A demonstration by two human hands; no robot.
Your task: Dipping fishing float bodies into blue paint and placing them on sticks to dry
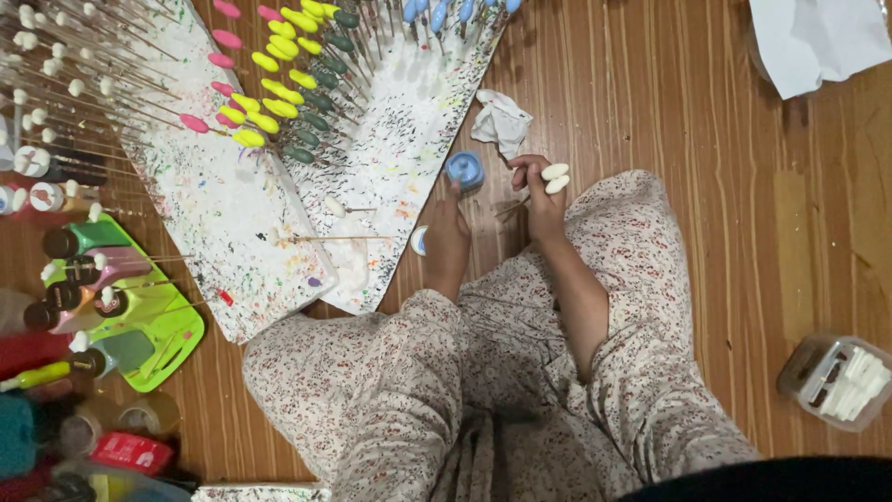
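A brown wooden floor (706, 186) lies under flowered trouser legs (390, 390). The right hand (539, 200) is closed around thin sticks with two white oval beads (555, 178). Just left, the left hand (448, 232) touches a small blue paint pot (465, 169). Beyond it lies crumpled white paper (502, 121).

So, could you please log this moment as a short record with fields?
Left hand: on the small open blue paint pot, steadying it
Right hand: holds thin wooden sticks tipped with white oval beads
Beside them: crumpled white tissue
Paint-speckled white sheets: rows of pink, yellow, green, blue painted beads on sticks
Surface: brown wooden floor
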